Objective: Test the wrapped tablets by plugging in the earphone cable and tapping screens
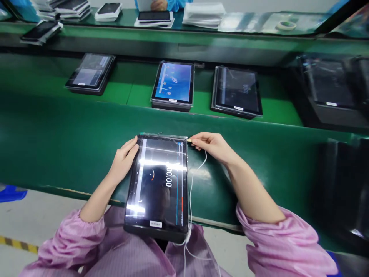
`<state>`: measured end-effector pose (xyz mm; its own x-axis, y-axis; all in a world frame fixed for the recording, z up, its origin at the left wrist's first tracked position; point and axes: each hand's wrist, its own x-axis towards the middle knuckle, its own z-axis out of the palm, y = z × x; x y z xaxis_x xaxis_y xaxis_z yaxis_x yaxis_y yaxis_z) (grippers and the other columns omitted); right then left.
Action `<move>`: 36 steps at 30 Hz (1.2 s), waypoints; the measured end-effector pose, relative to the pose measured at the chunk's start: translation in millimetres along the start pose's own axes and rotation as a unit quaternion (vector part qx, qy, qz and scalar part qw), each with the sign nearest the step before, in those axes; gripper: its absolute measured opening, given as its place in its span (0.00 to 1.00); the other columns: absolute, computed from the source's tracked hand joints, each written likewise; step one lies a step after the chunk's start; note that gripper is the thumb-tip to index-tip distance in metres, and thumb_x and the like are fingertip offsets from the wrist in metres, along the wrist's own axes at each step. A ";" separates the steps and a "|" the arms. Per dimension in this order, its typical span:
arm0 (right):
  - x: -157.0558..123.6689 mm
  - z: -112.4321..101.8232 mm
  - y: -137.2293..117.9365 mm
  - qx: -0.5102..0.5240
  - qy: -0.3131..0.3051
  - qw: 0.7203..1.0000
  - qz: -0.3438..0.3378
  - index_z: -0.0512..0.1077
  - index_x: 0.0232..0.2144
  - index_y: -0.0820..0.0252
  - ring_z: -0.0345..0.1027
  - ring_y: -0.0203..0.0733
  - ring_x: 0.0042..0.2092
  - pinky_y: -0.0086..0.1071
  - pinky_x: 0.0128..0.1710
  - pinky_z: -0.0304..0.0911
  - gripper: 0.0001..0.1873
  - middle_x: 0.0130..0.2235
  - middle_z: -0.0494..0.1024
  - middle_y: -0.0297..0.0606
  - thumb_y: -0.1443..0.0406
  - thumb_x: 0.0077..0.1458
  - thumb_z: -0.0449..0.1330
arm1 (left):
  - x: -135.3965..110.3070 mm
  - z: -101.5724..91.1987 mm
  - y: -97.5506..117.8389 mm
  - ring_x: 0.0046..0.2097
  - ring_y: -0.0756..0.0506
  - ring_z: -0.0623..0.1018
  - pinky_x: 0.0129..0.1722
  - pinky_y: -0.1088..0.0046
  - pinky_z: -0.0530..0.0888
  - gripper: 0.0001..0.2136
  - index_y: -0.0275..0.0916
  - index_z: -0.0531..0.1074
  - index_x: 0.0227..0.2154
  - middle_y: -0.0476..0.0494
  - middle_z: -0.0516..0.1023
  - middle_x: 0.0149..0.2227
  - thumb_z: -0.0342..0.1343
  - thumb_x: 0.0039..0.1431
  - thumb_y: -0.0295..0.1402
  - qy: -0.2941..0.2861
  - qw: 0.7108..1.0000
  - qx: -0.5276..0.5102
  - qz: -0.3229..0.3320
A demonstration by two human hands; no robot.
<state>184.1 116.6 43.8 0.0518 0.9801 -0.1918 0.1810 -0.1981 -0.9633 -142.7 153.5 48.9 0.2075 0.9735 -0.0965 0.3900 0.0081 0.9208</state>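
Right fingers pinch a plug beside a tablet; left fingers touch its edge, grip unclear; likely stiff, slick and fragile, it suits side holds.

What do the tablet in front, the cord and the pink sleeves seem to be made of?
Tablet: a glossy front, probably glass or clear film, given the bright lamp reflections.
Cord: likely smooth white plastic or rubber, judging by its even curves.
Sleeves: soft cloth, perhaps synthetic, with a slight sheen and gathered folds.
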 end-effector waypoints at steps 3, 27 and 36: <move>-0.5 -0.7 2.1 -0.010 -0.005 1.000 0.001 0.81 0.34 0.62 0.68 0.38 0.30 0.35 0.33 0.68 0.33 0.31 0.80 0.41 0.38 0.42 0.73 | 2.3 -0.7 4.6 0.70 0.40 0.66 0.73 0.58 0.56 0.23 0.40 0.76 0.58 0.44 0.73 0.64 0.56 0.64 0.44 -0.011 0.999 -0.026 -0.017; -249.3 91.7 7.2 -0.269 0.016 0.923 -0.274 0.76 0.44 0.57 0.78 0.50 0.48 0.43 0.47 0.75 0.10 0.45 0.82 0.46 0.69 0.70 0.54 | -2.9 -17.7 -27.0 0.69 0.33 0.62 0.69 0.50 0.53 0.36 0.48 0.59 0.69 0.40 0.60 0.70 0.60 0.59 0.50 -0.134 0.972 0.153 0.120; -251.7 97.2 -42.5 -0.156 0.009 0.966 -0.206 0.73 0.58 0.49 0.77 0.41 0.37 0.27 0.34 0.75 0.21 0.38 0.78 0.41 0.70 0.72 0.47 | -9.5 -17.1 -21.7 0.71 0.34 0.57 0.70 0.51 0.51 0.31 0.52 0.57 0.70 0.46 0.60 0.71 0.51 0.65 0.47 -0.136 0.969 0.174 0.112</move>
<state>68.0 -120.2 114.8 -0.0719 0.9767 0.2021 0.4759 0.2116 -0.8536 -168.4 147.9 36.3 0.5330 0.8448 -0.0484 0.5762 -0.3205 0.7518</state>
